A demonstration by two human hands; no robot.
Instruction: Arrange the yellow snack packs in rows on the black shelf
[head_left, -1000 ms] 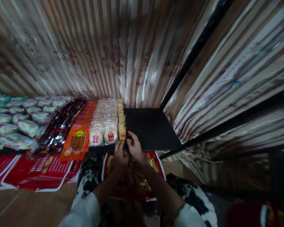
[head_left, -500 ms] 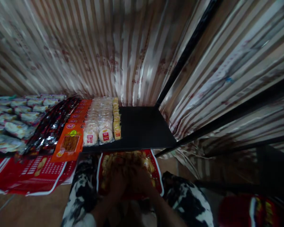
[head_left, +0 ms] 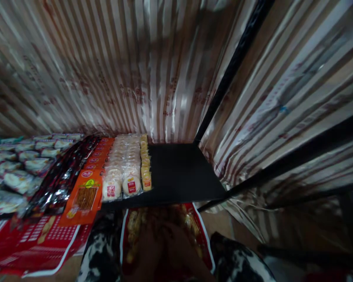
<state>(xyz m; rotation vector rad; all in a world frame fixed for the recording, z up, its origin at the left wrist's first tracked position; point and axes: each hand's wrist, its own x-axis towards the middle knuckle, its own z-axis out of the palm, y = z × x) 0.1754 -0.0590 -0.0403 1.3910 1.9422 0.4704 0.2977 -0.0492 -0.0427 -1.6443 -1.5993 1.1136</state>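
Between my knees is a red bag (head_left: 205, 239) with a white edge, its middle full of small yellowish wrapped snacks (head_left: 133, 227). My left hand (head_left: 150, 239) and my right hand (head_left: 177, 239) are side by side over the snacks, close together at the fingers. Dim light and blur hide the fingertips, so any snack between them cannot be made out. Just beyond the bag is a black shelf (head_left: 186, 172). A row of small yellow packets (head_left: 146, 176) stands on it, beside two rows of round white crackers (head_left: 131, 185) in clear wrappers.
Further left on the shelf are orange snack packets (head_left: 85, 194), dark shiny packets (head_left: 57, 180) and several white wrapped packs (head_left: 19, 180). Another red bag (head_left: 44, 246) lies below them. Black metal bars (head_left: 223, 84) and striped sheeting (head_left: 164, 66) enclose the back and right.
The view has tilted up slightly, so the shelf and bag appear lower. Both hands stay together over the snacks in the bag.
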